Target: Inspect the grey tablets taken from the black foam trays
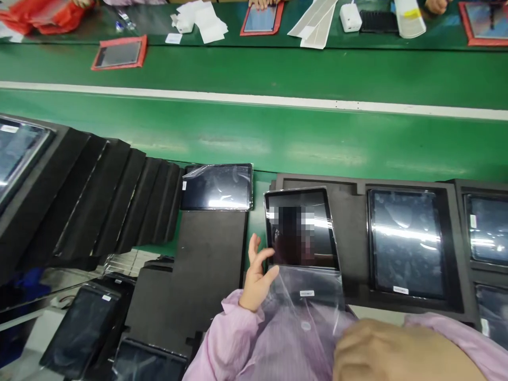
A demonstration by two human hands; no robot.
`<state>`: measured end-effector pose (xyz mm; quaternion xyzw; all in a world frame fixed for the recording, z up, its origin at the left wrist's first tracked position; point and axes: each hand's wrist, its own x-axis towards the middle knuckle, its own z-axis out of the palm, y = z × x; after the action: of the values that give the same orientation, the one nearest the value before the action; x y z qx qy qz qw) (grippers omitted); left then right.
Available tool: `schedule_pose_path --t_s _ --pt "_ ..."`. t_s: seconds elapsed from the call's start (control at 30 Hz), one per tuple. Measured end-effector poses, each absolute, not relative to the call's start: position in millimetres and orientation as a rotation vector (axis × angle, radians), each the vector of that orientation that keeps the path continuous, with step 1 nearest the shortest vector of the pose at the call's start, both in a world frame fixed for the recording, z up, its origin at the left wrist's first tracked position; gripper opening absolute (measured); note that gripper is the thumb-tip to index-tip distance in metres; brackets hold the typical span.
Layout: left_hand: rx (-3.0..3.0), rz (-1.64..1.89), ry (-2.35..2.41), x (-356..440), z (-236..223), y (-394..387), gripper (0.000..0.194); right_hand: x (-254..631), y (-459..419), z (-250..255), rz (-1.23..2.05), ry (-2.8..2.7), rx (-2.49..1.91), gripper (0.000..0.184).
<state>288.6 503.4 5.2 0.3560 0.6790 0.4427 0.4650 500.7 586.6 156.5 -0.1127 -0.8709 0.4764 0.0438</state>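
A tablet with a dark, reflective screen lies in front of me, partly over a dark foam tray. From its near edge a clear plastic film with a small white label stretches toward my body. Beside the tablet's near left corner is my left hand, its fingers apart and one fingertip at the tablet's edge. My right hand, blurred at the bottom right, is curled closed where the film's side meets it; its fingertips are hidden.
Another tablet sits in the tray. To the left, a tablet rests on dark foam, beside stacked foam trays. More tablets lie lower left. Across the green bench are co-workers' hands and red-framed devices.
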Motion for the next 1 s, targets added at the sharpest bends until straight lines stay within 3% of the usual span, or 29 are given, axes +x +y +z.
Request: schedule_pose_path --t_s 0.07,0.1,0.17,0.27,0.43,0.6,0.67,0.77,0.83,1.0 --pt "0.969 1.011 1.648 285 5 504 0.035 513 588 162 1.688 -2.398 -0.410 0.037" --pt "0.981 0.978 1.648 283 5 504 0.041 519 593 158 1.638 -2.302 -0.514 0.033" --pt "0.952 0.947 1.664 278 5 507 0.042 529 601 138 1.236 -2.273 -0.790 0.026" --pt "0.940 0.923 1.675 271 7 515 0.032 538 593 99 0.693 -2.578 -0.789 0.028" --pt "1.059 0.925 1.814 273 16 543 0.012 533 557 75 0.557 -2.789 -0.489 0.025" --pt "0.792 1.161 1.812 283 26 587 0.051 525 576 84 0.317 -2.870 -0.424 0.029" --pt "0.638 1.206 1.774 281 28 604 0.046 521 595 86 0.198 -2.897 -0.495 0.027" --pt "0.513 1.123 1.645 272 32 618 0.028 508 628 84 0.302 -2.946 -0.606 0.022" --pt "0.488 1.049 1.557 265 35 622 0.029 496 652 79 0.553 -2.886 -0.825 0.019" --pt "0.430 0.957 1.425 258 38 626 0.021 470 705 70 0.881 -2.093 -1.746 0.018"
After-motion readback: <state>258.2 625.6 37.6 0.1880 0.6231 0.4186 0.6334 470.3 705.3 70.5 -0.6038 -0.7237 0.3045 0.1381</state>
